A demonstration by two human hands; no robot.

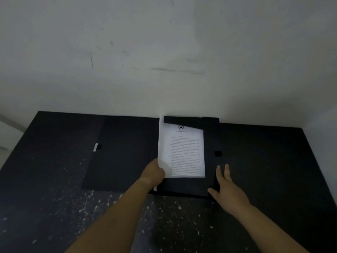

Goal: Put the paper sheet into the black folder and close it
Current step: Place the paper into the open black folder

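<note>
1. The left hand [154,171] is pinching the near left corner of the paper sheet [181,152], with its fingers hidden under the page.
2. The right hand [227,187] is lying spread and flat, palm down, on the near right corner of the folder's right half, with nothing in its grasp.
3. The paper sheet, a printed page with a star emblem at its head, is lying inside the right half of the black folder [125,152]; its far edge is sitting under a black flap [191,121], and its left edge is lifting slightly along the fold.
4. The black folder is lying open, its left cover [118,161] spread flat toward the left with a small white label [95,147] at its outer edge.
5. The folder is resting near the back edge of the black table [273,161], whose near part is showing pale speckles.
6. A scuffed white wall [164,52] is standing just behind the table.
</note>
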